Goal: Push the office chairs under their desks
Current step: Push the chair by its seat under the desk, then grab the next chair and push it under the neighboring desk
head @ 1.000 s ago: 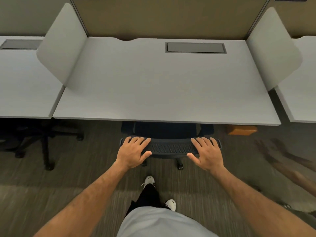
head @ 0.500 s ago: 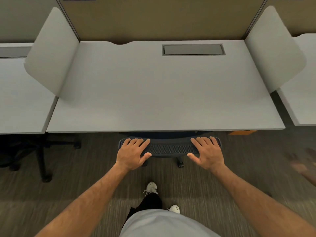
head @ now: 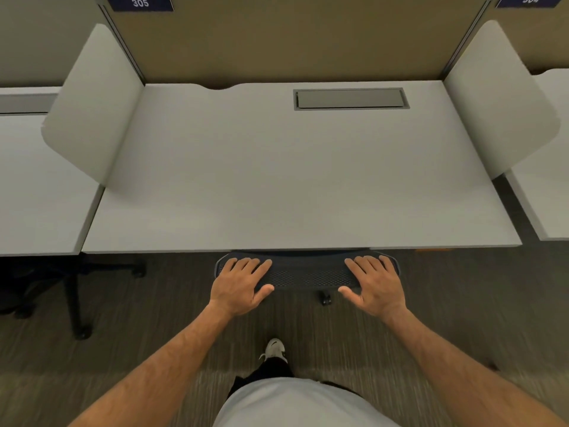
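Observation:
A dark mesh-backed office chair point(head: 308, 274) sits at the front edge of the grey desk point(head: 292, 186). Its seat is hidden under the desktop; only the top of the backrest and one caster point(head: 326, 300) show. My left hand point(head: 241, 283) lies over the left end of the backrest top, fingers forward, thumb behind. My right hand point(head: 374, 285) rests the same way on the right end. The backrest nearly touches the desk edge.
White curved dividers stand at the desk's left point(head: 92, 118) and right point(head: 498, 106) sides, with neighbouring desks beyond. Another dark chair's base point(head: 74, 297) sits under the left desk. A grey cable hatch point(head: 351, 99) is set in the desktop. The floor is striped brown carpet point(head: 462, 318).
The chair has rolled forward under the desk with both hands on its backrest. The blue seat seen earlier is now hidden, and I have stepped closer.

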A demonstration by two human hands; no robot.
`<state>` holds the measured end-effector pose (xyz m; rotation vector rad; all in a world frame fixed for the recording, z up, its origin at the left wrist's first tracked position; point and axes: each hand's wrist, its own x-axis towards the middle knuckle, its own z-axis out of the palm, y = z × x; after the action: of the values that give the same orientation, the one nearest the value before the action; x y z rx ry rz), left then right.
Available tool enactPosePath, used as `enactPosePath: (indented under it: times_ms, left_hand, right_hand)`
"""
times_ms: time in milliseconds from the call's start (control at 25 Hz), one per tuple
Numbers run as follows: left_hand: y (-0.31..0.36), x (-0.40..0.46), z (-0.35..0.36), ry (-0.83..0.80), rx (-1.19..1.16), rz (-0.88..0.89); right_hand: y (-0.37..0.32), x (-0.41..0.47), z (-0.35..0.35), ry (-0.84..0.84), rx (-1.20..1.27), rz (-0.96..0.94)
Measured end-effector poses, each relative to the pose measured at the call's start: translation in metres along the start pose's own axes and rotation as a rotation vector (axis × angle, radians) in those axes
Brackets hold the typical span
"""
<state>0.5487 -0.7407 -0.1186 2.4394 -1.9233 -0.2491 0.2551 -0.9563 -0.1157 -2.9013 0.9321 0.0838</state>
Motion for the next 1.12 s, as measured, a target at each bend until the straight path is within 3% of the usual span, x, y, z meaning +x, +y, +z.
enactPosePath:
  times_ms: [320, 720, 1120]
  left_hand:
    - [0.015, -0.012, -0.017, 0.026, -0.034, -0.071]
    - [0.114, -0.105, -0.065, 0.414, -0.089, -0.474]
    - [0.175, -0.289, -0.091, 0.607, -0.046, -0.912]
  right_hand:
    - [-0.001, -0.002, -0.015, -0.002, 0.091, -0.042]
    - [-0.048, 0.013, -0.087, 0.040, 0.324, -0.564]
    - [-0.212, -0.038, -0.098, 0.034, 0.425, -1.070]
